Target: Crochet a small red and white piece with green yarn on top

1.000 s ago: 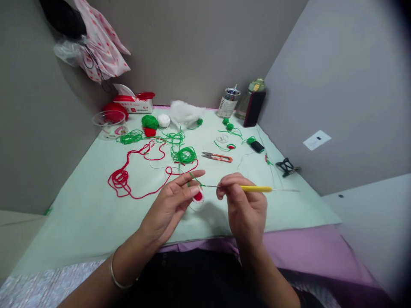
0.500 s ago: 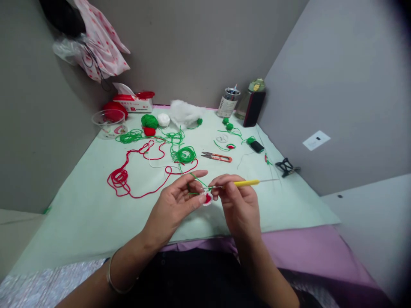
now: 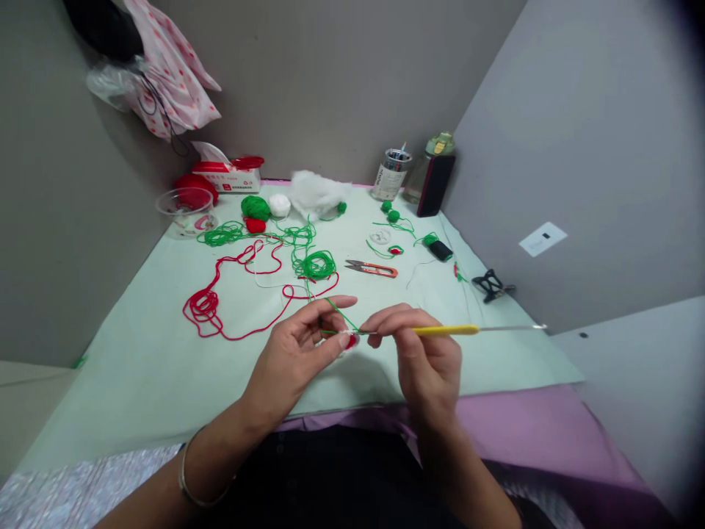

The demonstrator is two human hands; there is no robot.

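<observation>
Between thumb and fingers, my left hand [image 3: 297, 345] pinches a small round crochet piece [image 3: 351, 341], red in the middle with a white edge. Green yarn [image 3: 342, 314] runs over the raised left index finger to the piece. A crochet hook [image 3: 446, 330] with a yellow handle lies in the grip of my right hand [image 3: 427, 360]. The hook's near tip is at the edge of the piece, with the green yarn at it; its other metal end points right. Exactly how the yarn loops on the tip is too small to tell.
Orange thread snips [image 3: 371, 269] lie beyond my hands. Coils of green yarn [image 3: 316, 265] and red yarn [image 3: 203, 303] spread to the left. White stuffing [image 3: 319, 192], a tissue box [image 3: 234, 179], a pen can [image 3: 390, 176] and a phone [image 3: 436, 185] stand at the back. A black clip [image 3: 491, 286] is at right.
My right hand has shifted right with the crochet hook, drawing its tip to the piece's edge. The round piece has tilted, showing less of its face. My left hand stays nearly still.
</observation>
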